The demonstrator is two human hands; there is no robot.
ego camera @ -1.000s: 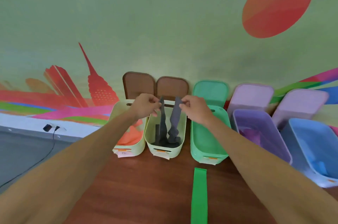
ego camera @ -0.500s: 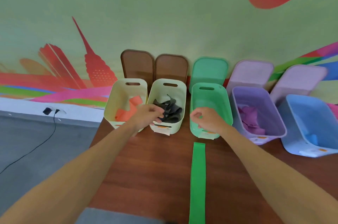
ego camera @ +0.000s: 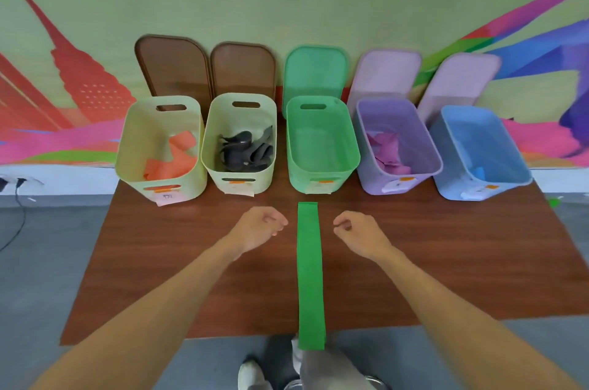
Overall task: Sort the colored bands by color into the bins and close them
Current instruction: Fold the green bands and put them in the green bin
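While both hang loosely curled and empty, left hand and right hand flank one green band, laid flat on the table between them. Green bin, unlidded, stands just beyond, probably its destination.

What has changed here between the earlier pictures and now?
Both hands let go of the grey band, which dropped into the second cream bin. The left hand and right hand then drew back toward the person and now hover empty, loosely curled, either side of the green band. That band, the empty green bin and the lids against the wall stayed put.
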